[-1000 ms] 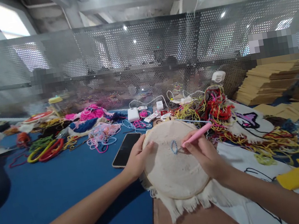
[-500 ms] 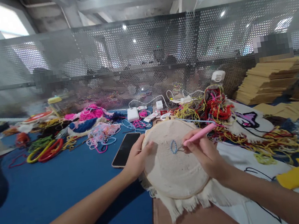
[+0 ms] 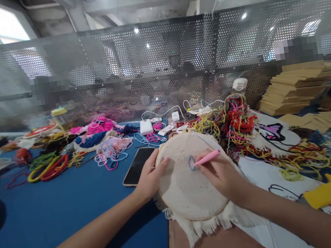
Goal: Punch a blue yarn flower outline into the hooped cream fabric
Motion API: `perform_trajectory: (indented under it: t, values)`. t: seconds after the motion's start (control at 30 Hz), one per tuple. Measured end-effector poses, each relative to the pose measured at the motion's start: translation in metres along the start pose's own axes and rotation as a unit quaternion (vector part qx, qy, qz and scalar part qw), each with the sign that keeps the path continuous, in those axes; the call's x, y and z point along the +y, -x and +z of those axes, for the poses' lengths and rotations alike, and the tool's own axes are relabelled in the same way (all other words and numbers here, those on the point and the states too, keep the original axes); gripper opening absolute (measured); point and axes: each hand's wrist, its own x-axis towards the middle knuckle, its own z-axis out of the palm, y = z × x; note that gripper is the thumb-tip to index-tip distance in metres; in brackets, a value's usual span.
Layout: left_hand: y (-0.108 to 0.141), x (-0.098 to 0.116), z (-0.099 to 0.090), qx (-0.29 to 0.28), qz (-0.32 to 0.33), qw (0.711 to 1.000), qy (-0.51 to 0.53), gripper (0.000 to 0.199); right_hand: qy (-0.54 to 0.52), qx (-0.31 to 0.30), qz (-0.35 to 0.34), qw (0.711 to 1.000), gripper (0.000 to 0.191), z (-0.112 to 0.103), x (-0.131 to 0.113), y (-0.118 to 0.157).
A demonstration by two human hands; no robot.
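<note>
A round embroidery hoop point(image 3: 193, 199) with cream cloth stretched over it stands tilted before me, frayed fabric hanging below. My left hand point(image 3: 149, 177) grips its left rim, thumb on the cloth and the other fingers hidden behind. A pink-handled punch needle point(image 3: 211, 157) is pinched in my right hand point(image 3: 224, 177). Its tip is at the small blue oval of stitches point(image 3: 191, 162) near the cloth's middle; my fingers hide the metal part. Just left of the hoop, a black phone point(image 3: 136, 166) lies on the blue mat point(image 3: 73, 214).
Yarn heaps point(image 3: 114, 144) and red and yellow rings point(image 3: 54, 167) lie at left. Behind the hoop sit a white charger point(image 3: 146, 127) and cables. At right are tangled yarn point(image 3: 237, 121), stacked brown envelopes point(image 3: 294, 86) and a yellow-handled tool point(image 3: 329, 192). A perforated screen point(image 3: 143, 64) stands behind, people beyond it.
My right hand has brought the punch needle left and down to the blue stitches, and its handle lies flatter. My left hand still holds the hoop in place.
</note>
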Motion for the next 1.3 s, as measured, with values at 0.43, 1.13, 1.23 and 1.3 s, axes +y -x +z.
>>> perform_trajectory:
  t: [0.43,1.13,1.23,1.3]
  values:
    - [-0.0018,-0.0053,0.0001,-0.006,-0.035,0.998,0.052,0.031,-0.132,0.058,0.075,0.987,0.009,-0.0009,0.0064,0.0045]
    - [0.0007,-0.0002,0.0003,-0.007,-0.008,1.000,0.018,0.030,0.049,0.011,-0.007,0.999,0.007,-0.0001,0.0016,-0.0014]
    - [0.0007,-0.0010,0.0005,-0.002,-0.017,1.000,0.022,0.031,0.028,-0.001,0.024,0.999,0.008,0.0002,0.0024,-0.0009]
    - [0.0001,-0.0019,0.0010,0.002,-0.028,0.999,0.031,0.031,0.002,0.009,0.052,0.999,0.011,0.0003,0.0041,0.0001]
